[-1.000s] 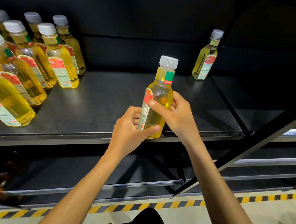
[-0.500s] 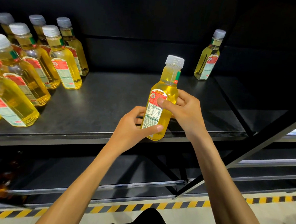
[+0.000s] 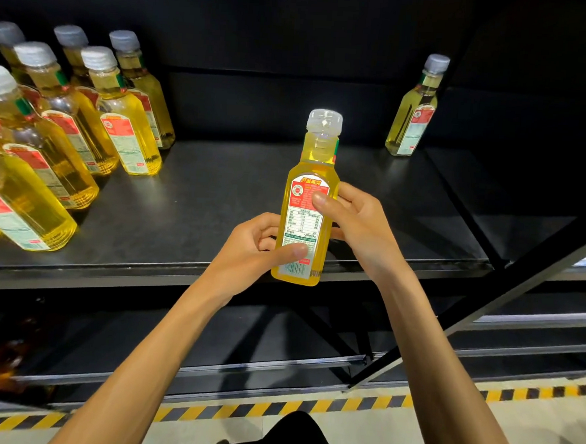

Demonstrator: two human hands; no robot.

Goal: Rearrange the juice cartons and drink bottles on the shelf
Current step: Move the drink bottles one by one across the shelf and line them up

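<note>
yellow bottle (image 3: 306, 202) with clear cap and red-white label, black shelf (image 3: 218, 189), yellow-black striped floor tape (image 3: 307, 408)

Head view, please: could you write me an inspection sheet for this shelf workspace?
Surface: dark shelf, level, with bottles at the left and back right.
Job's things: held bottle upright over the front edge, label towards the camera; group of bottles standing at the left; lone bottle at the back right; no cartons seen.
Clutter: nothing seen.
Hands: left hand grips the held bottle low down; right hand grips its middle.
Cables: nothing seen.
Surroundings: lower shelf; striped floor tape.
</note>
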